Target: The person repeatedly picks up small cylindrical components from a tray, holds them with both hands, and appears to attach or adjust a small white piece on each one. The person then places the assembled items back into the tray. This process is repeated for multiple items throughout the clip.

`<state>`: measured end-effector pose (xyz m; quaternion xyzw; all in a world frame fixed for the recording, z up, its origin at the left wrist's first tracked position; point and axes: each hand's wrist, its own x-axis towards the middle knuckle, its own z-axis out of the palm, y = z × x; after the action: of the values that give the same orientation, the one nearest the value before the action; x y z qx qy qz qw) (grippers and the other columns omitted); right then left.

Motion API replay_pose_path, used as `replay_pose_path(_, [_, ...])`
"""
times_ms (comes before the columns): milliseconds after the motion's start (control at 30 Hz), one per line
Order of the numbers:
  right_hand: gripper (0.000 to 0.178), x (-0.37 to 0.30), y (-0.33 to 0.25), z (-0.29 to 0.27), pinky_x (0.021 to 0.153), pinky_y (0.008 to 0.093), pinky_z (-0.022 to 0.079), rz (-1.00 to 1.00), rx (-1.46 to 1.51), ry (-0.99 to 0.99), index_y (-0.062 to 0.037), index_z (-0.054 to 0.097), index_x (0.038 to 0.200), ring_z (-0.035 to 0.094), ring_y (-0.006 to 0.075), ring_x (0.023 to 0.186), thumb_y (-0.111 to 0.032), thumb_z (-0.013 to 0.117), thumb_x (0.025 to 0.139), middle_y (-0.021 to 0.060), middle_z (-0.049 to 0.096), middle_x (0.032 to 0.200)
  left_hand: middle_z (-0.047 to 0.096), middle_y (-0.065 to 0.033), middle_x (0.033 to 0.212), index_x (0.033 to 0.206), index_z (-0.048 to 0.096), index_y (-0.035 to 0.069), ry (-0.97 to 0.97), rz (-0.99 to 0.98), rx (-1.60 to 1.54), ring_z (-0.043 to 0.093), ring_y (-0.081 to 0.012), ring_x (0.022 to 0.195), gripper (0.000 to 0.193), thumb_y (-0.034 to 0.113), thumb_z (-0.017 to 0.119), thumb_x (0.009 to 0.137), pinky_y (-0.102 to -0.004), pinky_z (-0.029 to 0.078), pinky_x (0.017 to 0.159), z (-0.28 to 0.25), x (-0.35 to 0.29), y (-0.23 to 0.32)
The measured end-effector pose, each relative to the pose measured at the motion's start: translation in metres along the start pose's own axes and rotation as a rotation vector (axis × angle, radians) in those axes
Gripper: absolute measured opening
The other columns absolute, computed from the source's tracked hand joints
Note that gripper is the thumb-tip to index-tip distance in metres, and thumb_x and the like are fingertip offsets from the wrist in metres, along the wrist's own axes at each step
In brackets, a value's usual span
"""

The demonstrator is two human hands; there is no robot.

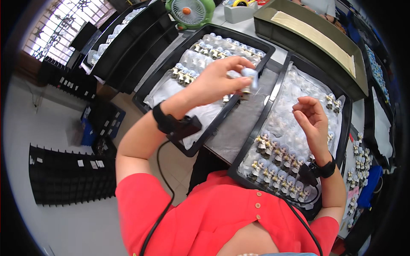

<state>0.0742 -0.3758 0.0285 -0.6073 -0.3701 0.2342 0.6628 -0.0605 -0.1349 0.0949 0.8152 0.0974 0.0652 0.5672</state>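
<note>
My left hand (215, 81) is closed around a small doll figurine (248, 77) with pale blue hair, gripped between thumb and fingers over the inner edge of the left black tray (208, 138). Rows of similar figurines (183, 74) stand in that tray among clear plastic wrapping. Over the right black tray (278, 87), my right hand (312, 121) hovers with its fingers loosely curled, and I see nothing in it. Two rows of figurines (279, 170) lie at that tray's near end, and a pair (333, 103) sits near its far right side.
A long olive-green bin (311, 36) stands behind the right tray. At the back is a green fan (191, 12). Stacked black trays (141, 47) rise at the far left. More loose figurines (358, 164) cover the surface at right, beside a blue object (370, 187).
</note>
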Motion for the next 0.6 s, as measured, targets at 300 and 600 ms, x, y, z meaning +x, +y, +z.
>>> replay_pose_path(300, [0.017, 0.004, 0.011, 0.003, 0.076, 0.0206, 0.043, 0.07, -0.108, -0.081, -0.0026, 0.057, 0.102, 0.055, 0.0058, 0.084, -0.008, 0.062, 0.086, 0.0001, 0.058, 0.091, 0.053, -0.004, 0.091, 0.114, 0.057, 0.007, 0.094, -0.255, 0.451, 0.058, -0.0084, 0.072, 0.033, 0.019, 0.064, 0.084, -0.0233, 0.046, 0.064, -0.066, -0.069, -0.044])
replay_pose_path(600, [0.019, 0.035, -0.043, 0.085, 0.072, 0.0298, 0.05, 0.173, -0.431, -0.844, 0.0002, 0.06, 0.097, 0.062, 0.0182, 0.075, -0.008, 0.063, 0.08, 0.0085, 0.064, 0.087, 0.053, -0.0023, 0.085, 0.11, 0.059, 0.004, 0.23, -0.266, 0.173, 0.058, -0.0079, 0.067, 0.032, 0.019, 0.065, 0.082, -0.0225, 0.045, 0.06, -0.094, -0.118, -0.049])
